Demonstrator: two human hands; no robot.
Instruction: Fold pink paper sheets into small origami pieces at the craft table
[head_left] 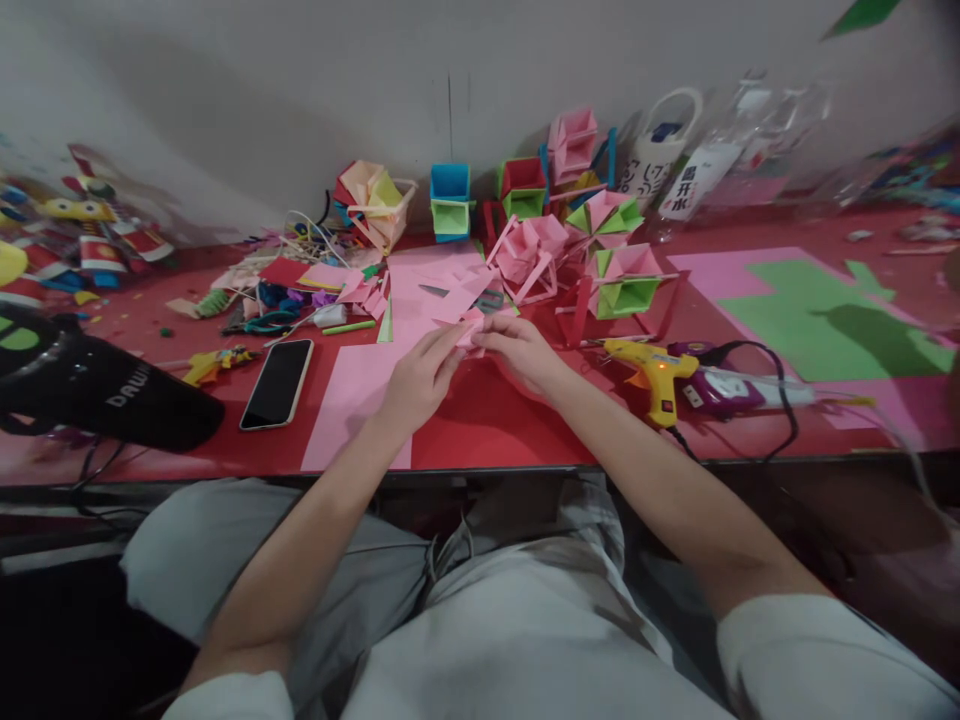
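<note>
Between both hands, over the middle of the red table, is a small piece of folded pink paper (470, 333). My left hand (424, 372) grips its left side with the fingers pressed together. On the other side, my right hand (519, 350) pinches it between thumb and fingers. Just beyond the hands lie scissors (491, 299), partly covered by pink paper strips (459, 290). A pink paper sheet (352, 400) lies flat beneath and left of my left hand. The exact shape of the folded piece is partly hidden by the fingers.
Several folded paper baskets (525, 185) stand along the wall. A yellow glue gun (652, 372) and a purple power strip (720, 390) with cables lie at the right, near green paper (847, 320). At the left are a phone (277, 385) and a black tumbler (112, 385).
</note>
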